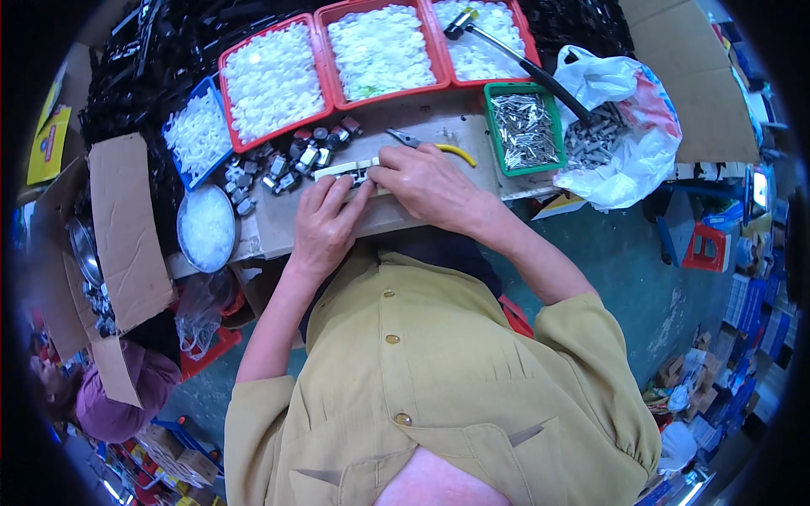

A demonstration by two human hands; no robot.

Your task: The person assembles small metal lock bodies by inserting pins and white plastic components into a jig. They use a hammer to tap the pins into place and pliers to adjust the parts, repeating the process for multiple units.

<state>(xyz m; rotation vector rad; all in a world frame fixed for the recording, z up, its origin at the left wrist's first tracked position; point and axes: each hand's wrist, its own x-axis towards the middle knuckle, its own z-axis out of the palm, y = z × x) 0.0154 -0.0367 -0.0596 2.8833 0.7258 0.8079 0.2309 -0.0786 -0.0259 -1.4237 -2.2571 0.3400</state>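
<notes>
I am looking down past my yellow shirt (pixel 422 379) at both hands working on the surface (pixel 396 215). My left hand (pixel 325 223) is lying flat, its fingers pressing on the near side of a pale strip (pixel 348 169). My right hand (pixel 430 185) is coming in from the strip's right end, its grip closing thumb and fingertips over that end. The strip's long axis is running left to right, slightly tilted, so both hands are meeting it side-on; the right is nearer its end. It is looking cream-white, narrow, with small dark parts set in it. Just left of the strip a heap of small dark-and-silver parts (pixel 287 160) is lying. Just beyond the strip, yellow-handled pliers (pixel 430 145) are resting; further off red trays (pixel 380 51) are holding white pieces.
</notes>
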